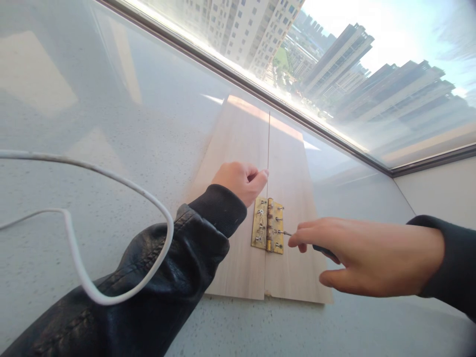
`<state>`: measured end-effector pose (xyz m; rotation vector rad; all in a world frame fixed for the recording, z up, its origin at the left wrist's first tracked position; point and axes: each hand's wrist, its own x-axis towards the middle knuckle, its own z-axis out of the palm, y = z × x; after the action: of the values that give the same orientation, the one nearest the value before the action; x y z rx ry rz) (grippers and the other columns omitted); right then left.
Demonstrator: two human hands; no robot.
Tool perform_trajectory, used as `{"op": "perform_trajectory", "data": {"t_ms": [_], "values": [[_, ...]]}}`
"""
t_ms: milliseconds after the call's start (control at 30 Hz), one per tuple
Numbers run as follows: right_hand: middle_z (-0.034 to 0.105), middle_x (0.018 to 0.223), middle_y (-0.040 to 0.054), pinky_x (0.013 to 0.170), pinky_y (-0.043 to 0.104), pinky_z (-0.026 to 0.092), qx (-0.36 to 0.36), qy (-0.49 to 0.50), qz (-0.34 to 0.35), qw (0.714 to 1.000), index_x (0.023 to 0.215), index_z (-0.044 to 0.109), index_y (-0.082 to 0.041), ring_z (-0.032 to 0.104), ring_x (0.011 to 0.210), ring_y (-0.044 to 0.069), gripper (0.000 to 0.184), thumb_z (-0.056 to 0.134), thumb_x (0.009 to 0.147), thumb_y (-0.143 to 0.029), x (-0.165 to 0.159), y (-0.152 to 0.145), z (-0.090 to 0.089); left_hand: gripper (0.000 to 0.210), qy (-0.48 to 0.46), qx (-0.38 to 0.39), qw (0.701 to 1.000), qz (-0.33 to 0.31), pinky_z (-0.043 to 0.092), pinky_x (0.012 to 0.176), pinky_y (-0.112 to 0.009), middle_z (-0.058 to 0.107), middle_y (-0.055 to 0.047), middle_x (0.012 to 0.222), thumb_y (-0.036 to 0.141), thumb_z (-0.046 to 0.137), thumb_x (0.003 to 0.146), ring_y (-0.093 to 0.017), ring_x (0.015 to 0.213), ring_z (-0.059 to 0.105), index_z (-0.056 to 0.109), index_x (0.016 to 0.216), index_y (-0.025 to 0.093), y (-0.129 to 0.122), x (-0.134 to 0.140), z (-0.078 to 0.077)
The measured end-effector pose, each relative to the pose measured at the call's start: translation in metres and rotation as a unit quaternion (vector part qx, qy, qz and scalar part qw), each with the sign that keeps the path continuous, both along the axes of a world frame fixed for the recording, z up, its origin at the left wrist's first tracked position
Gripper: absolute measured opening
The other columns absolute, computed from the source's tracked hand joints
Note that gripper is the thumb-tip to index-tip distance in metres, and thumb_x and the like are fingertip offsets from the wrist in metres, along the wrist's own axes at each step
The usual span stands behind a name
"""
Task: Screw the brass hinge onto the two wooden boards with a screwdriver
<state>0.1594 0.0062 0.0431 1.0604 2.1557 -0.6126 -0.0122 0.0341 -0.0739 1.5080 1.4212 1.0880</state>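
Observation:
A brass hinge [269,250] lies open across the seam between two pale wooden boards: the left board [238,270] and the right board [297,277]. Several screws stand partly raised in both leaves. My right hand [372,258] is right of the hinge, holding a screwdriver [288,233]. Its thin shaft points at a screw in the right leaf; its dark handle is mostly hidden under the palm. Just above the hinge's left leaf, my left hand [238,179] is closed over the left board, fingers curled and thumb toward the seam. Whatever it may hold is hidden.
A white cable [122,181] loops over the left forearm in the foreground. The boards lie on a pale speckled surface [148,148]. Behind them runs a dark window frame [223,77], with tall buildings outside the glass.

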Motion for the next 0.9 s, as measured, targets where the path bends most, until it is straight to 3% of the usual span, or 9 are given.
{"op": "perform_trajectory", "data": {"t_ms": [133,267,333,433,567,633,700,800,900], "values": [[0.062,0.064,0.0049,0.048,0.029,0.026,0.045,-0.036,0.234,0.971,0.067,0.063,-0.019,0.053,0.051,0.015,0.013,0.052,0.074,-0.021,0.002,0.0,-0.006,0.041,0.006,-0.003,1.0,-0.014,0.026,0.051,-0.029,0.034,0.004,0.042,0.039,0.048,0.078,-0.01,0.046,0.034,0.041,0.044,0.019,0.0,-0.002,0.001],[0.057,0.051,0.0044,0.047,0.029,0.017,0.087,-0.051,0.264,0.959,0.054,0.058,-0.017,0.039,0.042,0.011,0.021,0.049,0.072,-0.022,-0.006,-0.001,-0.011,0.042,0.006,0.002,1.0,-0.011,0.024,0.05,-0.029,0.029,0.005,0.042,0.038,0.048,0.078,-0.01,0.046,0.031,0.035,0.043,0.019,0.0,-0.002,0.001],[0.05,0.047,0.0016,0.047,0.029,0.018,0.074,-0.028,0.181,0.98,0.048,0.052,-0.017,0.032,0.041,0.009,0.021,0.048,0.068,-0.023,-0.008,0.0,-0.012,0.043,0.007,0.001,1.0,-0.009,0.024,0.05,-0.029,0.027,0.005,0.042,0.039,0.048,0.078,-0.01,0.046,0.03,0.034,0.043,0.019,0.0,-0.002,0.001],[0.037,0.044,-0.0032,0.045,0.026,0.023,-0.007,0.017,-0.045,0.999,0.045,0.04,-0.018,0.027,0.043,0.008,0.023,0.046,0.067,-0.023,-0.005,0.005,-0.014,0.044,0.008,-0.003,1.0,-0.019,0.024,0.05,-0.029,0.026,0.005,0.042,0.04,0.048,0.078,-0.01,0.046,0.029,0.033,0.043,0.019,0.001,-0.003,0.001],[0.033,0.046,-0.0048,0.038,0.024,0.016,-0.138,0.05,-0.402,0.904,0.05,0.04,-0.019,0.024,0.037,0.006,0.03,0.039,0.076,-0.034,0.002,0.01,-0.017,0.043,0.008,-0.006,1.0,-0.029,0.024,0.05,-0.028,0.026,0.005,0.042,0.039,0.047,0.078,-0.01,0.046,0.028,0.032,0.043,0.019,0.003,-0.004,0.0],[0.041,0.048,-0.0029,0.038,0.024,0.02,-0.152,0.057,-0.449,0.879,0.054,0.047,-0.018,0.03,0.035,0.007,0.037,0.036,0.081,-0.041,0.004,0.009,-0.018,0.043,0.006,-0.002,1.0,-0.031,0.024,0.05,-0.028,0.027,0.005,0.043,0.039,0.047,0.078,-0.01,0.046,0.029,0.033,0.043,0.019,0.003,-0.004,0.0],[0.048,0.049,-0.0005,0.043,0.026,0.028,-0.105,0.059,-0.37,0.921,0.057,0.053,-0.017,0.04,0.04,0.009,0.043,0.037,0.084,-0.047,0.005,0.006,-0.016,0.043,0.002,0.002,1.0,-0.028,0.024,0.05,-0.029,0.028,0.005,0.042,0.04,0.047,0.078,-0.01,0.046,0.03,0.034,0.043,0.019,0.002,-0.003,-0.001],[0.048,0.049,-0.0003,0.048,0.027,0.027,0.032,0.065,-0.081,0.994,0.056,0.054,-0.018,0.041,0.046,0.011,0.044,0.042,0.085,-0.048,0.009,0.002,-0.014,0.042,0.003,0.002,1.0,-0.011,0.025,0.05,-0.029,0.032,0.004,0.041,0.039,0.047,0.078,-0.01,0.046,0.033,0.039,0.043,0.019,0.001,-0.001,-0.002],[0.049,0.05,0.0007,0.048,0.03,0.016,0.099,0.053,0.183,0.977,0.053,0.054,-0.017,0.033,0.042,0.01,0.044,0.044,0.085,-0.045,0.014,-0.002,-0.013,0.041,0.008,0.0,1.0,-0.009,0.026,0.051,-0.029,0.036,0.004,0.042,0.039,0.048,0.079,-0.01,0.046,0.035,0.042,0.044,0.019,0.0,-0.001,-0.001]]}}
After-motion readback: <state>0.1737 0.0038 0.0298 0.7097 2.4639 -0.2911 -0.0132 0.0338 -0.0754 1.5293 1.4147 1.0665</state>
